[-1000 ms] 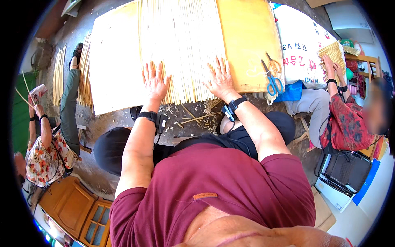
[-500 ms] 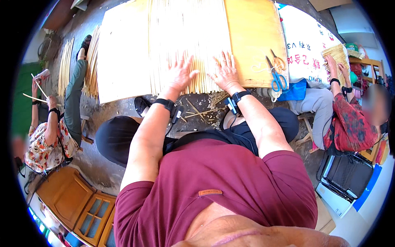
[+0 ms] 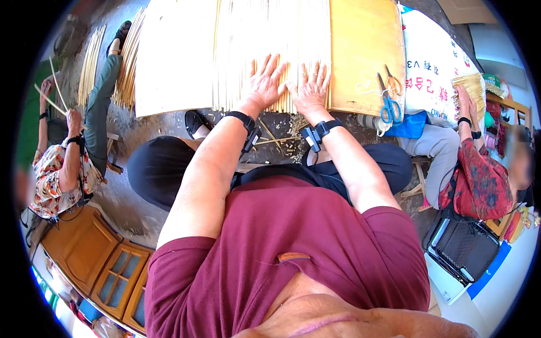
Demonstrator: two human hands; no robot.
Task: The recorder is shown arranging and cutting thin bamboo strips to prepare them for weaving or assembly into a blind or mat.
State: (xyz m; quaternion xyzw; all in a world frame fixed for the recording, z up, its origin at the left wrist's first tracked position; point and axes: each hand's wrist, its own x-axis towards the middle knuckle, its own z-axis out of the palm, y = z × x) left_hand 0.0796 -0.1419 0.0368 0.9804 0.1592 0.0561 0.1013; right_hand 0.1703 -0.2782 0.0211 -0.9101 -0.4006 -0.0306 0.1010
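Note:
A row of thin, pale straw-coloured sticks (image 3: 270, 34) lies side by side on a wooden board (image 3: 363, 53). My left hand (image 3: 266, 83) rests flat on the near ends of the sticks, fingers spread and pointing away from me. Close beside it, my right hand (image 3: 310, 87) lies on the same row with its fingers stretched out. The two thumbs almost meet, and neither hand grips anything. Right of the sticks, scissors with blue handles (image 3: 390, 108) lie on the board, close to a loose white string (image 3: 369, 87).
On the left a person (image 3: 65, 169) holds sticks, near bundles of long sticks (image 3: 128, 67) on the floor. To the right another person (image 3: 479, 174) has both hands on a woven stick piece (image 3: 472, 93) over a printed white sack (image 3: 428, 62). Stick scraps (image 3: 282, 143) litter the floor.
My hands have come closer together on the sticks, still flat and spread. The whole view has shifted slightly. At right, the other person's hands have drawn together on the woven piece.

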